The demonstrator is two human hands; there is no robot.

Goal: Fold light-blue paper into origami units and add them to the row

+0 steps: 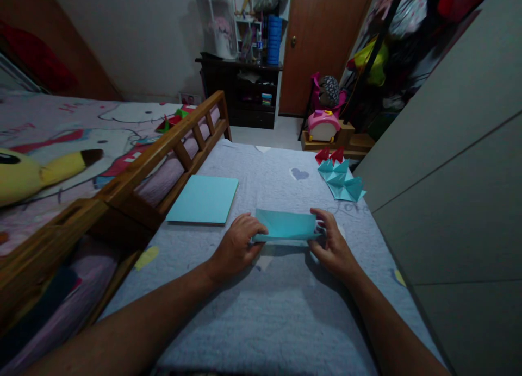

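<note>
A light-blue sheet of paper [287, 225], bent over along its length, is held between my two hands just above the bed. My left hand [241, 239] pinches its left end between thumb and fingers. At the right end, my right hand [332, 244] has its thumb at the lower edge and its fingers curled by the upper corner. Left of my hands lies a square stack of light-blue paper [206, 199]. Beyond my right hand sit several folded light-blue paper shapes [341, 179], with red folded paper shapes [329, 155] behind them.
The bed [265, 311] has a pale sheet with heart prints. A wooden rail [163, 148] runs along its left side, beside another bed with a yellow plush toy [41, 172]. A grey cabinet wall [457, 175] closes the right side. A dark cabinet [240, 91] stands beyond.
</note>
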